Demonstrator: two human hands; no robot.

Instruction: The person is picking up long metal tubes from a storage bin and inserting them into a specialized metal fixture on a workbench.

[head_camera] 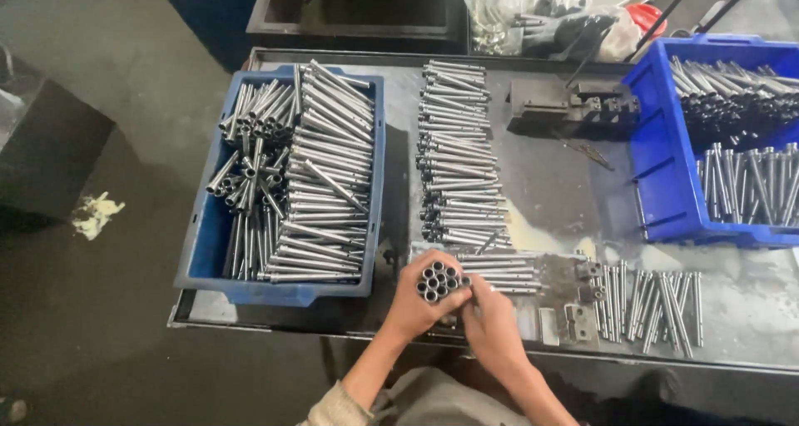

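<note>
Left hand (414,305): fingers wrapped around a bundle of short grey metal tubes (438,281), open ends facing up, held just above the near edge of the dark metal worktop (549,185).
Right hand (489,324): fingers curled against the bundle's right side.
Left of hands: blue plastic crate (218,251) filled with tubes.
Behind hands: long row of steel rods (458,156).
Far right: second blue bin (662,172).

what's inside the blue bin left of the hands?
The blue bin holds metal tubes: neat crosswise stacks on its right side, a looser jumble with open ends showing on its left. Lower layers and most of the floor are covered.
</note>
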